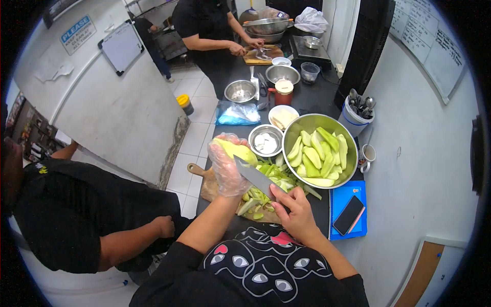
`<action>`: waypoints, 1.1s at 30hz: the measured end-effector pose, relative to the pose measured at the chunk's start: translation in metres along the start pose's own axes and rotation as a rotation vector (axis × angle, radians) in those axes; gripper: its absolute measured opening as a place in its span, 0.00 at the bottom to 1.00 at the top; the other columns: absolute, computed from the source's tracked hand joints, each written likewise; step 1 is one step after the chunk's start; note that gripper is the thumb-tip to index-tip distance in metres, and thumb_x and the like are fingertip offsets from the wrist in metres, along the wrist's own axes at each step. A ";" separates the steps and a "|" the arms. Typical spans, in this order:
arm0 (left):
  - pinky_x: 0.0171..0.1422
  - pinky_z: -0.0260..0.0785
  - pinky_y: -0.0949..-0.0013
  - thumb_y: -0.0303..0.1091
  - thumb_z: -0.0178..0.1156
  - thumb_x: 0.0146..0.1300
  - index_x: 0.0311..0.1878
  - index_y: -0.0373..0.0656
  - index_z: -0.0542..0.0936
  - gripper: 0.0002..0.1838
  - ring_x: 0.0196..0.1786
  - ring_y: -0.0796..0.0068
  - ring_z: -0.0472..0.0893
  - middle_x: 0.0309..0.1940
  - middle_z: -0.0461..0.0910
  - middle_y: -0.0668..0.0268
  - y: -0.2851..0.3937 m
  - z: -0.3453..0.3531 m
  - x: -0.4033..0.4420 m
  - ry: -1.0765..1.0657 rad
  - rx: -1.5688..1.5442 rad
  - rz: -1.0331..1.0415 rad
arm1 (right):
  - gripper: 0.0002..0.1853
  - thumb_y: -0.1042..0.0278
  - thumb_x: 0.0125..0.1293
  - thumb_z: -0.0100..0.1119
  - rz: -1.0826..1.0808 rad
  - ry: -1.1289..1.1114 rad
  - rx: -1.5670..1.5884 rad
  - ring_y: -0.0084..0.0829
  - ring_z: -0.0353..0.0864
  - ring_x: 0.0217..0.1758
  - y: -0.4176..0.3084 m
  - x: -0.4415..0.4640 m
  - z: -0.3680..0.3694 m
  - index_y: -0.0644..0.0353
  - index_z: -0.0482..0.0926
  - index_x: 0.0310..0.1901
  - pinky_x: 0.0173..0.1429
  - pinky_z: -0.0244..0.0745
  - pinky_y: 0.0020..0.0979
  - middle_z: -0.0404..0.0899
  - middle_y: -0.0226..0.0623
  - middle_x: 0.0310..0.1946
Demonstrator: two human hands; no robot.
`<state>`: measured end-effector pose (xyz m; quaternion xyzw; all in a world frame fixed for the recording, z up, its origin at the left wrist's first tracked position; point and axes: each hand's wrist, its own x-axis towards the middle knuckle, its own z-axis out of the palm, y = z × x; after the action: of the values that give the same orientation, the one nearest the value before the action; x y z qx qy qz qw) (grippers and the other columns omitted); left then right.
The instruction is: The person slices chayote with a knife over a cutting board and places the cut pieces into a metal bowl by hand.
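My left hand [228, 166], in a clear plastic glove, is closed around a pale yellow-green peeled fruit [239, 152] that looks like a green mango. The fingers of my right hand [295, 212] are wrapped round a wide-bladed knife [254, 179], its blade slanting up against or just in front of the fruit. Below both hands, green peelings [279, 176] are heaped over a wooden cutting board [208, 188], hiding much of it. A large steel bowl [353, 171] to the right holds several long, pale green fruit pieces [314, 156].
Beyond the board are a small steel bowl [250, 140] with white pieces, a white bowl [291, 110] and a blue plastic bag [238, 113]. A phone [349, 215] lies on a blue folder [362, 192]. One person [76, 215] stands close left; another [204, 25] cuts at the far end.
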<state>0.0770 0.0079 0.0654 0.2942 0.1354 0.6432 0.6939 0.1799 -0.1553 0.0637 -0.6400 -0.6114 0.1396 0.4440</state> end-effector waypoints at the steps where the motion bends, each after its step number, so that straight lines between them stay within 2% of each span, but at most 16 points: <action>1: 0.55 0.68 0.61 0.57 0.45 0.69 0.50 0.50 0.65 0.20 0.44 0.69 0.72 0.38 0.69 0.68 0.002 0.002 0.000 0.000 0.007 -0.002 | 0.25 0.68 0.56 0.66 -0.002 -0.001 0.000 0.35 0.66 0.27 0.000 0.000 0.000 0.44 0.76 0.58 0.32 0.69 0.32 0.63 0.39 0.28; 8: 0.51 0.68 0.62 0.58 0.43 0.70 0.49 0.50 0.65 0.21 0.42 0.69 0.72 0.37 0.69 0.67 0.009 0.005 -0.002 -0.073 0.083 -0.008 | 0.26 0.66 0.56 0.65 -0.005 -0.007 -0.070 0.36 0.67 0.27 -0.006 0.001 -0.004 0.43 0.76 0.59 0.32 0.70 0.33 0.63 0.39 0.29; 12: 0.50 0.68 0.63 0.59 0.44 0.69 0.48 0.49 0.66 0.22 0.41 0.69 0.72 0.36 0.69 0.67 0.005 -0.005 -0.001 -0.108 -0.010 -0.054 | 0.25 0.66 0.57 0.65 0.015 -0.016 -0.091 0.37 0.68 0.28 -0.007 0.001 -0.002 0.43 0.76 0.59 0.31 0.70 0.34 0.63 0.39 0.29; 21: 0.53 0.67 0.61 0.63 0.45 0.66 0.47 0.50 0.68 0.25 0.42 0.67 0.73 0.38 0.71 0.64 0.010 0.003 -0.009 -0.088 -0.110 -0.142 | 0.24 0.68 0.58 0.64 0.009 -0.031 0.074 0.36 0.68 0.27 -0.010 0.005 0.002 0.46 0.77 0.58 0.36 0.68 0.32 0.64 0.40 0.27; 24: 0.54 0.67 0.61 0.63 0.45 0.66 0.46 0.49 0.68 0.25 0.43 0.66 0.74 0.39 0.72 0.63 0.008 0.002 -0.008 -0.117 -0.178 -0.170 | 0.23 0.68 0.61 0.62 0.059 -0.116 0.173 0.31 0.71 0.29 -0.006 0.005 0.001 0.49 0.76 0.59 0.36 0.69 0.30 0.70 0.39 0.31; 27: 0.55 0.67 0.59 0.62 0.44 0.67 0.47 0.46 0.68 0.26 0.45 0.64 0.74 0.41 0.72 0.61 0.007 0.000 -0.004 -0.114 -0.240 -0.258 | 0.20 0.68 0.65 0.59 0.416 -0.241 0.717 0.24 0.73 0.33 -0.001 0.003 0.006 0.53 0.75 0.59 0.39 0.71 0.27 0.76 0.35 0.36; 30: 0.57 0.68 0.56 0.62 0.44 0.66 0.50 0.45 0.68 0.28 0.47 0.60 0.74 0.43 0.73 0.59 0.000 -0.009 -0.001 -0.074 -0.244 -0.335 | 0.19 0.66 0.68 0.56 0.710 -0.379 0.822 0.20 0.74 0.36 0.005 0.006 -0.002 0.56 0.75 0.59 0.41 0.72 0.25 0.78 0.32 0.39; 33: 0.59 0.67 0.53 0.63 0.43 0.67 0.50 0.46 0.68 0.27 0.48 0.58 0.74 0.43 0.74 0.59 -0.004 -0.015 0.000 -0.008 -0.307 -0.422 | 0.19 0.67 0.66 0.57 0.517 -0.236 0.688 0.24 0.74 0.34 0.008 0.004 0.006 0.53 0.76 0.59 0.40 0.72 0.27 0.77 0.36 0.34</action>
<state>0.0714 0.0109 0.0517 0.1533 0.0917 0.4958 0.8499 0.1816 -0.1482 0.0565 -0.5667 -0.3958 0.5131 0.5088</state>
